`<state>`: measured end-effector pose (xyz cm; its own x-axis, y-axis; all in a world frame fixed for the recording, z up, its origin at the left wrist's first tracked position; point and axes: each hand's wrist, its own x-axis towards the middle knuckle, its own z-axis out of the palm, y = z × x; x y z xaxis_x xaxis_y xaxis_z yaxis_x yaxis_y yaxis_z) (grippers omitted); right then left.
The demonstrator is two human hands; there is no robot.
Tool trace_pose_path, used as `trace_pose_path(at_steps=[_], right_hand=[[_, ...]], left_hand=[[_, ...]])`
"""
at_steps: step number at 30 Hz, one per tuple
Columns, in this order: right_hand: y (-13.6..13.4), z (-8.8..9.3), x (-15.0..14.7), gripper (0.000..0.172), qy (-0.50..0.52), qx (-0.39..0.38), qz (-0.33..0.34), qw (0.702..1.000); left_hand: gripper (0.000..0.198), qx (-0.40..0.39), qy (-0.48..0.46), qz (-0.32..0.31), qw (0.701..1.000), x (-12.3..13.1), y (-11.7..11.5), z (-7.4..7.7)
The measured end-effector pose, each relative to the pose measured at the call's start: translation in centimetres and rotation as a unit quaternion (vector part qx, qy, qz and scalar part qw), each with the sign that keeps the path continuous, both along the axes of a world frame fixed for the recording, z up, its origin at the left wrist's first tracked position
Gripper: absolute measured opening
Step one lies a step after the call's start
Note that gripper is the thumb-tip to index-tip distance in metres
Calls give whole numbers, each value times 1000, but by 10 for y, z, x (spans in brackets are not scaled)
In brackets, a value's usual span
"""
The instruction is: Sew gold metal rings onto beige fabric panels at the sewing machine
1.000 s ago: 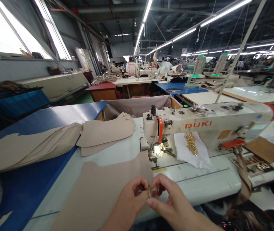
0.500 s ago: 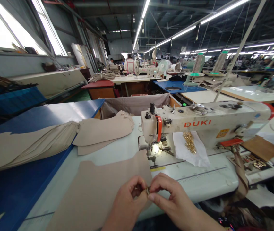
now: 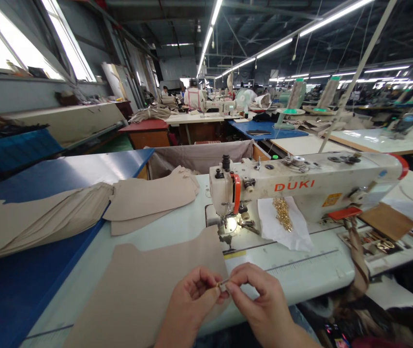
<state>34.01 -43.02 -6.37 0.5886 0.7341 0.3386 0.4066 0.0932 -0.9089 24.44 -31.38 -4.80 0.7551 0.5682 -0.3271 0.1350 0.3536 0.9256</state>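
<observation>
My left hand [image 3: 195, 297] and my right hand [image 3: 259, 295] meet fingertip to fingertip at the table's front. Both pinch one small piece [image 3: 223, 284], partly gold coloured with a pale strip; its details are too small to tell. Beneath and to the left of my left hand lies a large flat beige panel [image 3: 148, 280]. Behind my hands stands the sewing machine [image 3: 293, 183], its lamp lit near the needle. A pile of small gold metal parts [image 3: 282, 214] rests on a white cloth [image 3: 302, 234] at the machine's base.
Stacked beige panels [image 3: 152, 195] lie behind the large panel, and more [image 3: 43, 217] lie on the blue table [image 3: 10, 290] at left. A parts tray [image 3: 373, 244] sits at right, near a hanging beige strip [image 3: 357, 256]. Other workstations fill the background.
The small piece between my fingertips is now turned and shows more of its length. My fingers have shifted slightly around it. The whole view has moved a little.
</observation>
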Motion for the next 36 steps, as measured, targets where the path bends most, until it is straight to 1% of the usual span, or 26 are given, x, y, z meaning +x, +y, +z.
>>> trace_pose_path(at_steps=[4, 10, 13, 17, 21, 24, 27, 31, 34, 36], right_hand=[[0, 2, -1, 16, -50, 2, -5, 999], [-3, 0, 1, 13, -27, -17, 17, 999], [-5, 0, 3, 11, 17, -39, 30, 999], [-8, 1, 6, 6, 115, -65, 43, 990], [-9, 1, 9, 10, 180, -90, 53, 978], [-8, 2, 10, 12, 201, -104, 56, 972], [-9, 6, 11, 11, 148, -130, 55, 979], [-9, 10, 11, 13, -16, -152, 59, 987], [-7, 3, 14, 17, -127, -174, 64, 974], [-4, -5, 16, 17, -162, -192, 57, 966]], left_hand=[[35, 7, 3, 13, 1000, -1, 0, 0], [32, 67, -1, 23, 997, -2, -2, -2], [27, 93, -10, 41, 995, -4, -6, -5], [21, 118, -18, 64, 991, -6, -13, -5], [18, 142, -19, 58, 988, -5, -16, 0], [18, 159, -17, 53, 986, -5, -16, -1], [17, 195, -16, 44, 980, -8, -15, -8], [15, 240, -6, 12, 971, -9, -8, -20], [13, 228, 17, -11, 974, -5, 0, -26], [12, 207, 41, -33, 977, -1, 7, -28]])
